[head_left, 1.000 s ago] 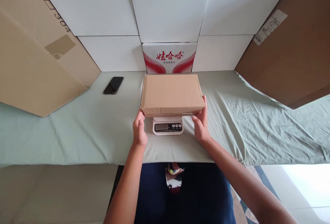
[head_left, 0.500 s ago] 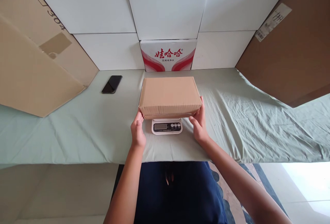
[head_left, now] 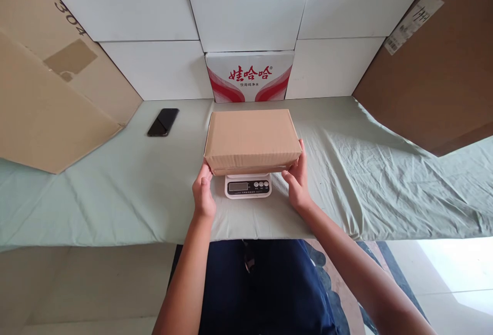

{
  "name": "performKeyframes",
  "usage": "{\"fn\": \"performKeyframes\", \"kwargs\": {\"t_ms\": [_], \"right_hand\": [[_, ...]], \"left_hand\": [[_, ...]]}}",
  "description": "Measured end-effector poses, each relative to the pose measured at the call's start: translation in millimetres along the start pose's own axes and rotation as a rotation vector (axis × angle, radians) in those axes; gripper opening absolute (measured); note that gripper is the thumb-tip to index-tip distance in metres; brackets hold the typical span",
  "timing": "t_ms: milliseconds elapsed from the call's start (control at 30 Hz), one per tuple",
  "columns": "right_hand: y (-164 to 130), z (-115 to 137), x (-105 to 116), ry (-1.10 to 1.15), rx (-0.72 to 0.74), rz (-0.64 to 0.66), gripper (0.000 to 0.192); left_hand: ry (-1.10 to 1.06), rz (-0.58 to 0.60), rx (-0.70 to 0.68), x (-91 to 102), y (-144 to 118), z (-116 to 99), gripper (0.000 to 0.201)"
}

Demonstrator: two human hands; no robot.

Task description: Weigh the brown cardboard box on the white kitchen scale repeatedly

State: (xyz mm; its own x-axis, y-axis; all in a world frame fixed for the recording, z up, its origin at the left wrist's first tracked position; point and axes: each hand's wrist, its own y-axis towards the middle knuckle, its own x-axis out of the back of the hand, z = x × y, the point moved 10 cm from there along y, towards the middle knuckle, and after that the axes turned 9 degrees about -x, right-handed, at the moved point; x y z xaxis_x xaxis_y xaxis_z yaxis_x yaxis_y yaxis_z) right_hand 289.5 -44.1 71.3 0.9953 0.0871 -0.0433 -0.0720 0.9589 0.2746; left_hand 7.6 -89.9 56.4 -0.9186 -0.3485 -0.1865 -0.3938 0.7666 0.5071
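A closed brown cardboard box is at the middle of the table, over a small white kitchen scale. It hides the scale's weighing plate, so I cannot tell whether the box presses on it. The scale's front panel, with a small display and three round buttons, faces me. My left hand grips the box at its near left corner, fingers tucked behind the side. At the near right corner my right hand grips it too, thumb in front and fingers along the side.
A black smartphone lies flat at the back left of the green tablecloth. A white and red carton stands behind the box. Large cardboard sheets flank the table, and white panels form the back wall.
The camera view has shifted slightly, so everything sits a little higher in it. Both hands keep their grip on the box, and the box has hardly moved relative to the scale.
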Motion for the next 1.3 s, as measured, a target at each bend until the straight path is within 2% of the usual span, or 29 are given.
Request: {"fn": "performKeyframes", "kwargs": {"t_ms": [200,300,400,700,800,1000,1300], "right_hand": [[1,0,2,-0.024,0.006,-0.007,0.095],[5,5,13,0.037,0.065,-0.043,0.089],[10,6,28,0.074,0.079,-0.124,0.081],[19,-27,33,0.080,-0.118,-0.159,0.084],[22,-38,37,0.126,-0.161,-0.184,0.083],[19,-49,41,0.094,-0.208,-0.218,0.080],[19,-58,38,0.070,-0.273,-0.177,0.080]], "left_hand": [[-0.017,-0.015,-0.020,-1.1,1,-6,0.080],[-0.057,-0.062,-0.033,3.2,3,-8,0.074],[-0.090,-0.114,-0.007,9.2,4,0,0.072],[-0.084,-0.148,0.119,12.5,6,33,0.081],[-0.079,-0.151,0.136,12.7,6,37,0.080],[0.027,-0.045,0.153,6.7,2,40,0.066],[0.053,-0.095,0.223,13.5,-2,51,0.062]]}}
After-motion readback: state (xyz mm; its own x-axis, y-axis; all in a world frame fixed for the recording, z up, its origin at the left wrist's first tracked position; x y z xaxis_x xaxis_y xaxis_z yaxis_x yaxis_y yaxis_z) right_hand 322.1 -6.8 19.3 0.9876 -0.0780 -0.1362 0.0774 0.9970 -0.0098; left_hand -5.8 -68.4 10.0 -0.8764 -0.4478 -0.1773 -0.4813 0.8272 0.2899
